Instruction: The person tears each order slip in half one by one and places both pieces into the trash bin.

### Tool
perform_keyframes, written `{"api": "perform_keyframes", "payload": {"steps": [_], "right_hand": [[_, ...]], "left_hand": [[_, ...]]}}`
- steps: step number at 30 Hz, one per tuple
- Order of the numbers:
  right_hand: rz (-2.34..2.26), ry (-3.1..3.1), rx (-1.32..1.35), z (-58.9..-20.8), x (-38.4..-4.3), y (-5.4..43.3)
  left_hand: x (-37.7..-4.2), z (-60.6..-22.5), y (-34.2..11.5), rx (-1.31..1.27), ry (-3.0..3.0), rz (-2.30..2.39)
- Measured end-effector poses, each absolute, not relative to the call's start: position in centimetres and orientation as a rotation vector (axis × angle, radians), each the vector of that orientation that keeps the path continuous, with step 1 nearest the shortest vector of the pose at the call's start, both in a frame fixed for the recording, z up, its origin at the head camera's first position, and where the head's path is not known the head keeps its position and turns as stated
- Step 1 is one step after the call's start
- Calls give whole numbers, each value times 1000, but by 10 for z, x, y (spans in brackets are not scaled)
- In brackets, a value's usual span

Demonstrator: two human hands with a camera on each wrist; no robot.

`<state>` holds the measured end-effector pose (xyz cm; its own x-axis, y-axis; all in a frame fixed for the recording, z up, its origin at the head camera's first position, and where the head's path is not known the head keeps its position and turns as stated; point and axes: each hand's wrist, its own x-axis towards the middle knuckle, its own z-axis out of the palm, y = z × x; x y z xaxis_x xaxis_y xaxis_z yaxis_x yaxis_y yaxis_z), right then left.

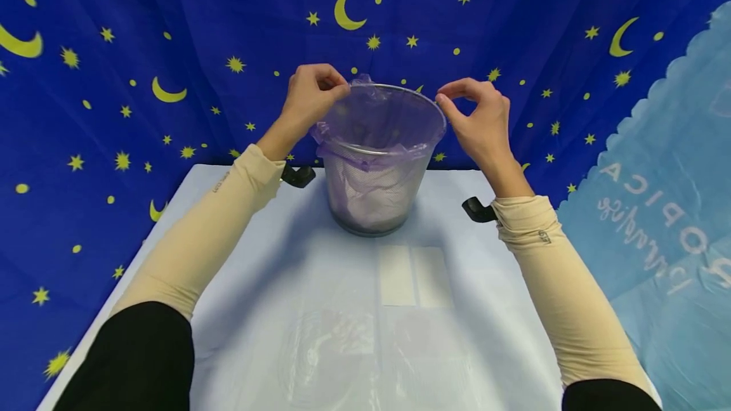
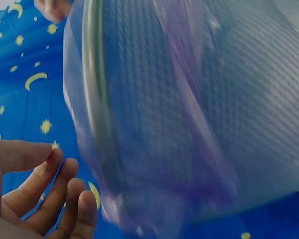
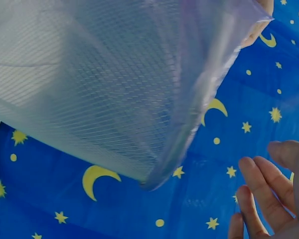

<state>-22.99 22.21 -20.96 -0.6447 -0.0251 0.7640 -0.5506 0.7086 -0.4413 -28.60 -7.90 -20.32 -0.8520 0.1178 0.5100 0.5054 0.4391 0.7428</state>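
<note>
A metal mesh wastebasket point(image 1: 374, 192) stands upright at the back of the table. Inside it, and folded over its round rim, is a thin purple trash bag point(image 1: 394, 120); its loose edge bunches at the front and left in the head view. My left hand point(image 1: 314, 91) is at the rim's left side, thumb and index fingertips together; in the left wrist view these fingers point(image 2: 27, 154) sit just outside the bag's edge. My right hand point(image 1: 480, 116) is by the rim's right side. Its fingers point(image 3: 261, 189) are spread apart from the bag in the right wrist view.
Two pale flat rectangles point(image 1: 396, 274) lie on the white table point(image 1: 257, 341) before the basket. Shiny clear film point(image 1: 334, 341) covers the near part. A blue cloth with moons and stars point(image 1: 200, 30) hangs behind; a light blue printed sheet point(image 1: 657, 259) is at right.
</note>
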Motion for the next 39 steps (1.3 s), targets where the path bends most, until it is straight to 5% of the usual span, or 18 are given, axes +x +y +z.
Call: {"api": "perform_keyframes", "payload": {"steps": [20, 39], "right_hand": [[935, -2138, 54, -273, -230, 270], [924, -2218, 79, -338, -220, 271]], "left_hand": [[-296, -255, -143, -189, -2439, -1431], [-293, -312, -156, -147, -2498, -1534]]}}
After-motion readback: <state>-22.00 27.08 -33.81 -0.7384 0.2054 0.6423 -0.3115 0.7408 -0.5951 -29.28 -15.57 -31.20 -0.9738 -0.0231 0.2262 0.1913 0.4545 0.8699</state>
